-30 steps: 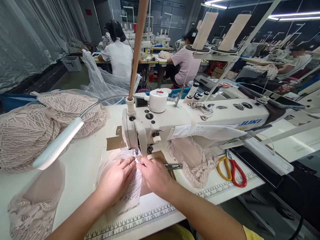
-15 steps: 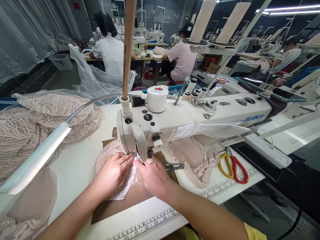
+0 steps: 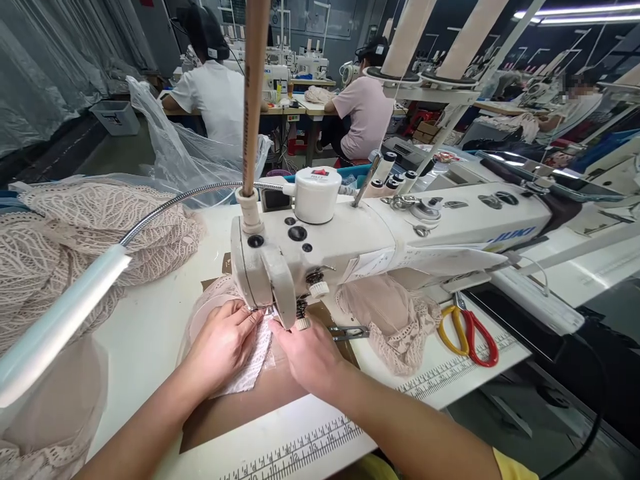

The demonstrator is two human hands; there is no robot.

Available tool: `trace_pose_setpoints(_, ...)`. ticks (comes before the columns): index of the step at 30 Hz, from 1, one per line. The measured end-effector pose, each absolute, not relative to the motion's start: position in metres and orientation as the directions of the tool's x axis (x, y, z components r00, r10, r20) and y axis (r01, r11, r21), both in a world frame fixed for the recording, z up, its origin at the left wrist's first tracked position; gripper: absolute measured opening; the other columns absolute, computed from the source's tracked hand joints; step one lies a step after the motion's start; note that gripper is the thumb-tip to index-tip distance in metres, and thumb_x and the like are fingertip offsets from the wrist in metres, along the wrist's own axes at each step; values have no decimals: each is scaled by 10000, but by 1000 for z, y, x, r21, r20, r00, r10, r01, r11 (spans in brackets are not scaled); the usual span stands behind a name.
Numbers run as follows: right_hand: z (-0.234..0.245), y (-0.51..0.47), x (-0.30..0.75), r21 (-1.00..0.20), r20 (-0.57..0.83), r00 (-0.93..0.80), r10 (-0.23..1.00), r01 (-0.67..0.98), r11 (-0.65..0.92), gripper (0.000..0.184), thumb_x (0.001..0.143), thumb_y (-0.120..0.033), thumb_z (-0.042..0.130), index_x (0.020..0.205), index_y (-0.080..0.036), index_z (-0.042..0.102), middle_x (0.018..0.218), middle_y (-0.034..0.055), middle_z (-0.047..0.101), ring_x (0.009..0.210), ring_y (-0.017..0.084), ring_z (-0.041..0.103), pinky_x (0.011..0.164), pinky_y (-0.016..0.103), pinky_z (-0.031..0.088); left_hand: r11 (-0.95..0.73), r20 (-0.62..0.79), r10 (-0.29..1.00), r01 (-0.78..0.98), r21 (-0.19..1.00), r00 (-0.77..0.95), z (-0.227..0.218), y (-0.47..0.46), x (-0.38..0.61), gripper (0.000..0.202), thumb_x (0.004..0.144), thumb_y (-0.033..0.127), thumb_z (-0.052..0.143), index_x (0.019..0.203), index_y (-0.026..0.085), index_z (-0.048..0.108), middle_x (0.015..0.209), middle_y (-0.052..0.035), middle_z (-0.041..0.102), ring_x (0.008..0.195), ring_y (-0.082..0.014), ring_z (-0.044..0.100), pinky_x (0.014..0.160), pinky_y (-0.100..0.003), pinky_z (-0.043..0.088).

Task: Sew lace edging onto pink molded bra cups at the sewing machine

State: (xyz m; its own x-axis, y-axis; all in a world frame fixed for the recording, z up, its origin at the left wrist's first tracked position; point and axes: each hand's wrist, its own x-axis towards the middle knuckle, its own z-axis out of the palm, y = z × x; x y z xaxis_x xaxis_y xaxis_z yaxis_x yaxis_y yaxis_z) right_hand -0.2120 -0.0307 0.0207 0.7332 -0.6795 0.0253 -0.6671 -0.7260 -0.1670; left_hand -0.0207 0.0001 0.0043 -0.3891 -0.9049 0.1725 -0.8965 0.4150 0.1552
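My left hand [image 3: 225, 347] lies flat with fingers stretched on a small white lace piece [image 3: 250, 363], fingertips right at the needle of the white sewing machine [image 3: 350, 247]. My right hand [image 3: 307, 353] presses on the same lace from the right, fingers together and pointing toward the needle. Sheer beige fabric [image 3: 205, 313] spreads under and behind my left hand. The needle area is partly hidden by the machine head.
A heap of beige lace [image 3: 75, 233] fills the left of the table, with a gooseneck lamp [image 3: 60, 320] over it. More lace [image 3: 390, 327], small snips [image 3: 350, 331] and red-yellow scissors [image 3: 467, 337] lie to the right. Other people sit sewing at the back.
The lace piece has fed back under the needle and is shorter in front. Both hands have slid slightly forward with it. The camera has tilted a little.
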Motion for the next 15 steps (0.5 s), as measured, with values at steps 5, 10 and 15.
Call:
trace_pose_setpoints(5, 16, -31, -214, -200, 34, 728, -684, -666, -719, 508, 731, -10, 464, 1194, -175, 593, 943, 114, 623, 884, 238, 535, 672, 309, 433, 364, 209, -919, -924, 118, -335, 5, 4, -22, 298, 937, 219, 386, 1065, 150, 646, 955, -124, 670, 892, -271, 551, 769, -398, 430)
trace_pose_setpoints(10, 8, -31, -215, -227, 91, 728, -680, -649, -726, 477, 799, -46, 439, 1239, -178, 570, 1002, 116, 637, 879, 232, 540, 701, 318, 422, 288, 150, -952, -948, 139, -267, 3, 6, -23, 345, 951, 281, 367, 1173, 161, 602, 1196, -137, 610, 1143, -333, 481, 922, -484, 401)
trace_pose_setpoints(15, -1, -30, -217, -236, 172, 726, -666, -626, -743, 440, 848, -49, 396, 1214, -187, 598, 1057, 90, 645, 855, 215, 560, 730, 323, 432, 139, 124, -985, -977, 162, -119, 12, 18, -21, 411, 936, 287, 375, 1296, 154, 521, 1360, -139, 516, 1282, -379, 374, 1002, -547, 343)
